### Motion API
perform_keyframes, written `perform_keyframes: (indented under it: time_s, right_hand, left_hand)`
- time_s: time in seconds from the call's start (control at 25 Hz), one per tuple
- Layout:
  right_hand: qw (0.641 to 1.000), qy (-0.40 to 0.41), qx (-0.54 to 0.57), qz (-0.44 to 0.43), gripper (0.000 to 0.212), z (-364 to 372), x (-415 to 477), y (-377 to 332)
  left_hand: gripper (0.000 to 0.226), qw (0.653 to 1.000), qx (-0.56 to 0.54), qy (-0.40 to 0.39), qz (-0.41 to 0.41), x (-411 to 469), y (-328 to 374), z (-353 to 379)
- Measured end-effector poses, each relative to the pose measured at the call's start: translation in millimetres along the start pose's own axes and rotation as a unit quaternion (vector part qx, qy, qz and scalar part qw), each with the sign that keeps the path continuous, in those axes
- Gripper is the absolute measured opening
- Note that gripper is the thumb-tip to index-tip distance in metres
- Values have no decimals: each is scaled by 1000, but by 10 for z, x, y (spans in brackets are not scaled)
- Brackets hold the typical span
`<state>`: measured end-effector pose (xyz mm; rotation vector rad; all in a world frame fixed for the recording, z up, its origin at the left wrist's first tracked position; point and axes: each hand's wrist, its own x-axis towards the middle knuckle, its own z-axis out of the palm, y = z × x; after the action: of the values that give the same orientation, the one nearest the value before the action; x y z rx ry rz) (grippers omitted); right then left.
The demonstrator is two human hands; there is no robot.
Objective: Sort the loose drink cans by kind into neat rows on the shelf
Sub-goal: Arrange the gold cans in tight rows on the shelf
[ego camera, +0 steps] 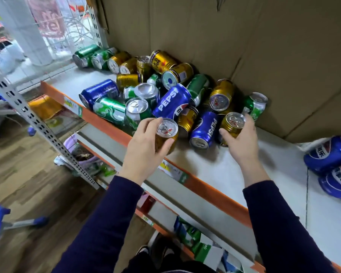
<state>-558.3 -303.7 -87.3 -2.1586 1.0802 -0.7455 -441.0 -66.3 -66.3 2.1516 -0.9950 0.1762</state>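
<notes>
We are gripping two short gold metal cans at the near side of the jumbled heap of gold, green and blue cans (171,101). Our left hand (144,148) is wrapping thumb and fingers round the left gold can (165,139), which is roughly upright. Our right hand (242,142) is clasping the right gold can (232,125), which is tilted. Bare white shelf (234,174) is lying just near and right of both.

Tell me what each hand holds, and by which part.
The left hand grips a gold can round its side wall. The right hand grips a second gold can by its side too.
</notes>
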Motion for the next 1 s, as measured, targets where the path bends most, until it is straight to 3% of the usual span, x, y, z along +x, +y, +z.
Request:
perform_keyframes:
  time_s: [0.16,0.48,1.0]
  right_hand:
    - [999,28,14,20,82,7,-270,-19]
    - [987,125,95,28,65,-230,-943,-260]
    - [969,228,21,86,64,-1209,-1963,137]
  left_hand:
    - [84,994,-37,-95,-33,57,-101,104]
    - [67,983,-159,-83,33,63,-92,111]
    - [65,930,-264,-188,171,-274,1070,595]
